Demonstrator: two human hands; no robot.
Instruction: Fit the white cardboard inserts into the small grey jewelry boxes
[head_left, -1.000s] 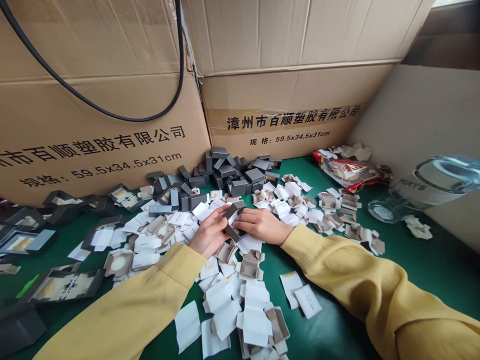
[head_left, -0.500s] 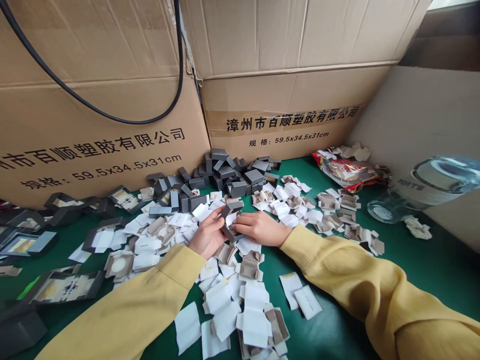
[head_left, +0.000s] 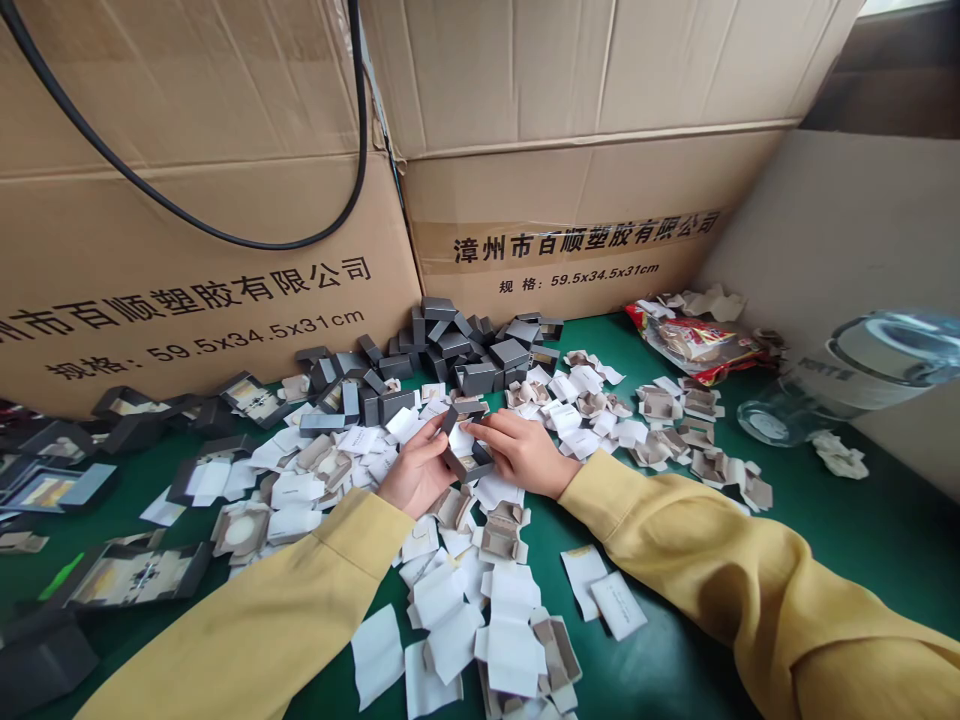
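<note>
Recorded since a second ago: a change in placement of the right hand (head_left: 529,455) — from fingers bunched over the right side of the small dark box (head_left: 463,468) to a forefinger extended across it, with the tip at the white interior (head_left: 458,438). Noted higher than half a second ago, nearer the box's far end. Also found: more of the interior exposed (formerly screened largely by those fingers) — notably toward the near end.
</note>
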